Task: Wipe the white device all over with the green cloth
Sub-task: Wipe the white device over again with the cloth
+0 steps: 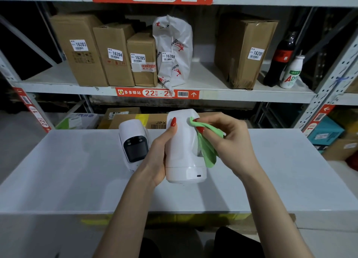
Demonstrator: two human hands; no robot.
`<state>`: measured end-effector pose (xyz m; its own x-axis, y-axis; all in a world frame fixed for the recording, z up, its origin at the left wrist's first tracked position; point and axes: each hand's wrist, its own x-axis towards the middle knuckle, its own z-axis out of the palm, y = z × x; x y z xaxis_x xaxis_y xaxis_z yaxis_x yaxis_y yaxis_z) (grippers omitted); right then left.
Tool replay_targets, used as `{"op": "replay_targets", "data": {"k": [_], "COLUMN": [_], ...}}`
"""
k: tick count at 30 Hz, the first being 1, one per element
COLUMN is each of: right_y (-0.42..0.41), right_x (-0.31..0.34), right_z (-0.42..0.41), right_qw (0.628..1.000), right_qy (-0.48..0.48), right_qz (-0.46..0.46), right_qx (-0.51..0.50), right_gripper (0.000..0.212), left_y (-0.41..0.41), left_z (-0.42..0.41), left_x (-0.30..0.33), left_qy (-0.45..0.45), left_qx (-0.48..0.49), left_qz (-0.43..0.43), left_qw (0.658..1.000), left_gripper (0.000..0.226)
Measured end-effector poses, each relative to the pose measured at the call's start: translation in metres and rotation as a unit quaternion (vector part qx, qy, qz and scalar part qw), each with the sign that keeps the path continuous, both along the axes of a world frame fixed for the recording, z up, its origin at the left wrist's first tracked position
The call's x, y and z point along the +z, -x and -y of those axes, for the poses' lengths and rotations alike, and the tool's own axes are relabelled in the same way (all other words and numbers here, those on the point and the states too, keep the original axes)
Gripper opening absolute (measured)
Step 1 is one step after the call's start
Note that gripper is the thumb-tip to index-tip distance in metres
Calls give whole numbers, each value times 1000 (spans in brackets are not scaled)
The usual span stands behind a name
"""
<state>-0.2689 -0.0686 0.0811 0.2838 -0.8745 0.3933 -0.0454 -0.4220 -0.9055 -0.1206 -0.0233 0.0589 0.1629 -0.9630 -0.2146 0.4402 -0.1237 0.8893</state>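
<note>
Both forearms are bare with no sleeves in view, and the left hand (158, 157) and right hand (226, 139) wear long, glossy red-painted nails.

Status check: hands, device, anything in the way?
Left hand grips white device, held upright. Right hand pinches green cloth against its upper right side. Second device lies beside the left hand, not blocking.

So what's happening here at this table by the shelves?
A person is cleaning a white device. The left hand grips it upright over the white table, while the right hand pinches a green cloth against its upper side. A second white device with a dark screen lies beside it on the table, untouched.
</note>
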Motion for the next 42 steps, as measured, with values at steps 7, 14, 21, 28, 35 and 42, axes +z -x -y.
{"op": "replay_targets", "data": {"k": [7,14,21,28,35,42], "right_y": [-4,-4,-6,-4,-2,-1], "right_x": [-8,-7,-9,-14,-11,-16], "right_z": [1,-2,2,7,6,9], "right_qw": [987,990,997,993,985,985], "right_qy": [130,88,71,39,70,38], "right_qz": [-66,-103,-28,-21,-22,-42], "right_qx": [-68,32,-33,-109,-153,-164], "right_gripper": [26,29,28,29,33,38], "left_y": [1,-2,-2,-2,-5,-3], "left_z": [0,2,4,6,6,7], "left_x": [1,-1,-3,-6,-10,-9], "left_qy": [-13,-8,-4,-11,-26,-22], "left_qx": [-14,20,24,4,-40,-20], "left_qz": [-16,-48,-84,-77,-40,-73], "left_qw": [1000,999,996,997,998,997], "left_gripper": [29,30,33,33,35,43]}}
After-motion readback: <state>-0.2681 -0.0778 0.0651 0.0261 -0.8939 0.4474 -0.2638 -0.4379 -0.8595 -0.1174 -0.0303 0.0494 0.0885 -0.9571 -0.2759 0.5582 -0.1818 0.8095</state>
